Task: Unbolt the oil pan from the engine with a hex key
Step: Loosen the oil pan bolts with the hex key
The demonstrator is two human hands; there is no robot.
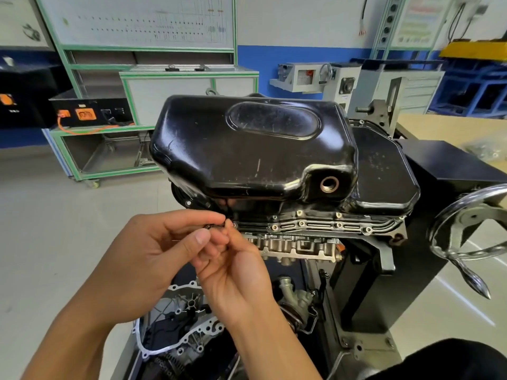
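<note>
Oil pan (255, 149): black painted steel, glossy, scuffed with fine pale scratches. Sits upturned on top of the engine (299, 245), deep sump to the left, shallower step to the right. Long oval raised panel pressed into its upper face. Near lower corner of the deep part: round drain hole (329, 184), brassy rim, open.

Flange along the pan's near edge lies flat on the engine, ribbed with slotted pressings. Row of small bright bolts (301, 223) seated along it, running right from the hands.

Hex key (212, 226): small, dark, lying roughly level at the left end of the pan's flange, tip toward the end bolt there. Mostly hidden by fingers.

Left hand (148, 259): below and left of the pan, thumb and forefinger pinching the hex key.

Right hand (236, 281): directly below the pan's left end, palm up, fingers curled and bunched at the key beside the left thumb. Cannot tell whether they actually grip it.

Under the pan: grey cast engine parts, bare metal. Further below, a pale gasket outline (153, 352) among loose parts.

Right of the pan: chromed handwheel (466, 253) on the black stand. Behind the pan, to the left: green-framed cabinet (189, 86)
</note>
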